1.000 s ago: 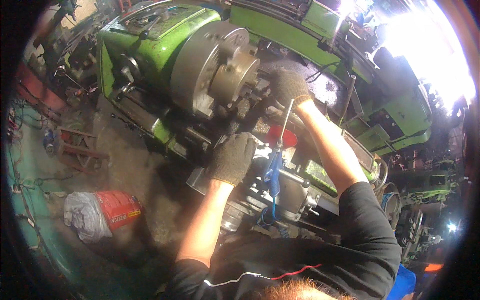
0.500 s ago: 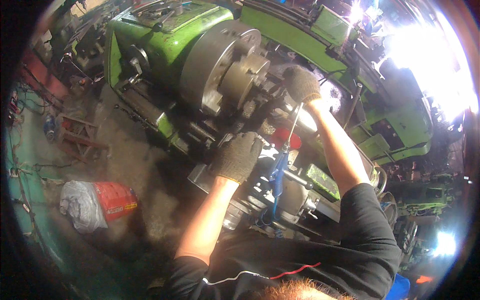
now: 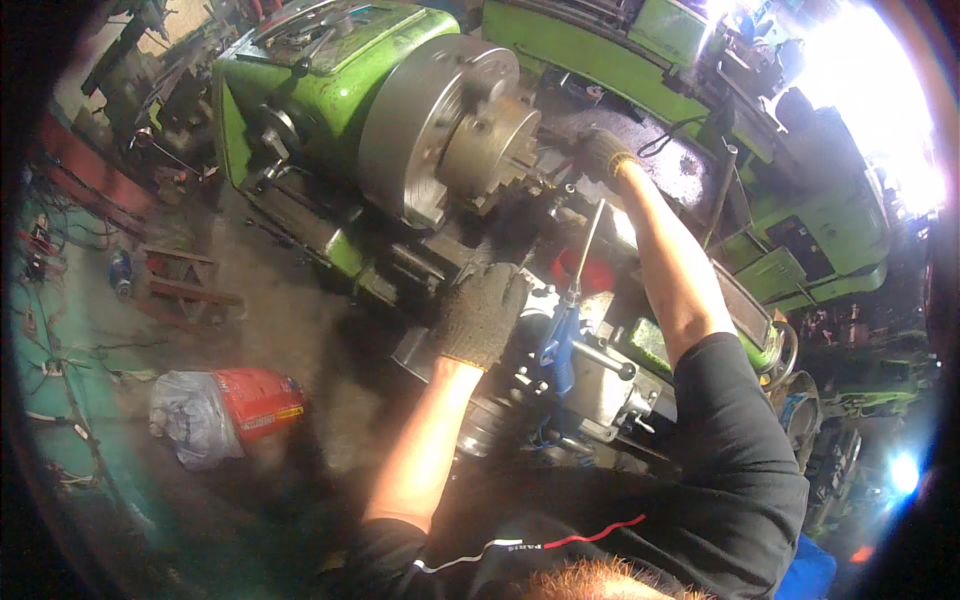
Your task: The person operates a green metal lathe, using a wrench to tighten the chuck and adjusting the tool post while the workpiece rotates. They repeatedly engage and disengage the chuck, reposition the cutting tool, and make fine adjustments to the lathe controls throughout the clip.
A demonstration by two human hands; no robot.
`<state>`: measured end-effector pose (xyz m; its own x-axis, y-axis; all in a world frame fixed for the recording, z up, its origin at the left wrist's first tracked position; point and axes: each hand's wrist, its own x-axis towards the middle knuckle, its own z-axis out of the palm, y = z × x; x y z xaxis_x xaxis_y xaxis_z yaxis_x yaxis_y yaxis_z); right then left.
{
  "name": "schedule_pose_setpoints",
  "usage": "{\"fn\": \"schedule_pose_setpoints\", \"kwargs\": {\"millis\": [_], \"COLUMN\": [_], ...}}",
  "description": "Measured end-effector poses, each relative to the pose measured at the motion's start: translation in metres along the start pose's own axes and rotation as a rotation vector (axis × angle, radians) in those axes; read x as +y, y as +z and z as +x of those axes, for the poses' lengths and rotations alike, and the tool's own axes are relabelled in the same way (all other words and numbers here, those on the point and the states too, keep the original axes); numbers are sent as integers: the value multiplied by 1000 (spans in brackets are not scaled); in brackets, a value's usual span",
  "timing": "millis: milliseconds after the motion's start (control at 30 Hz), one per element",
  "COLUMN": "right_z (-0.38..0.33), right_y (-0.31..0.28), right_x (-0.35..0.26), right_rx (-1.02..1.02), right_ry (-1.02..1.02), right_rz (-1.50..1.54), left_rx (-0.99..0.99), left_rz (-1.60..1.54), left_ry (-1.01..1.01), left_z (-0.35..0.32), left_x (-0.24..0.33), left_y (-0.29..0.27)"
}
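My left hand (image 3: 482, 312), in a dark knitted glove, rests over the carriage of a green lathe (image 3: 345, 85). Its fingers curl downward, and what they grip is hidden beneath the palm. My right hand (image 3: 605, 160), also gloved, reaches to the far side of the carriage, beside the tool area. Its fingers blend into the dark background. Left of that hand, a round metal workpiece (image 3: 488, 150) sits in the jaws of the large lathe chuck (image 3: 420, 125); both look blurred. Between my forearms, a blue air blow gun (image 3: 562, 345) stands with its thin nozzle upward.
Behind the blow gun is a red round container (image 3: 585, 272). A black-knobbed lever (image 3: 615, 368) projects from the carriage. On the floor at left lie a red-and-grey sack (image 3: 230, 412) and a small rusty stand (image 3: 185, 285). More green machinery (image 3: 790, 235) stands at right.
My right hand has shifted slightly left and away from me, its fingers lower toward the tool area. The left hand stays on the carriage. The whole view has shifted a little.
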<state>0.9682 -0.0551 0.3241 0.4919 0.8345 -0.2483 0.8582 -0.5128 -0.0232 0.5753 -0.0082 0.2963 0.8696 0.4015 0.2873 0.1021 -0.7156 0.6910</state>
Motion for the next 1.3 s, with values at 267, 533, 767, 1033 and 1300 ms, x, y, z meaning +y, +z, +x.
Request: {"fn": "schedule_pose_setpoints", "kwargs": {"millis": [267,533,767,1033,1300], "right_z": [16,-29,-49,-62,-44], "right_y": [31,-15,-35,-45,-19], "right_x": [19,-32,-48,-66,-29], "right_rx": [179,507,350,392,403], "right_ry": [-23,295,184,216,209], "right_rz": [76,398,218,175,186], "left_rx": [-46,-53,-30,-82,-50], "left_rz": [32,49,12,53,35], "left_ry": [-183,-252,-266,-305,-300], "left_z": [2,2,1,3,1], "left_x": [8,14,18,20,19], "left_y": [1,-3,-3,-6,1]}}
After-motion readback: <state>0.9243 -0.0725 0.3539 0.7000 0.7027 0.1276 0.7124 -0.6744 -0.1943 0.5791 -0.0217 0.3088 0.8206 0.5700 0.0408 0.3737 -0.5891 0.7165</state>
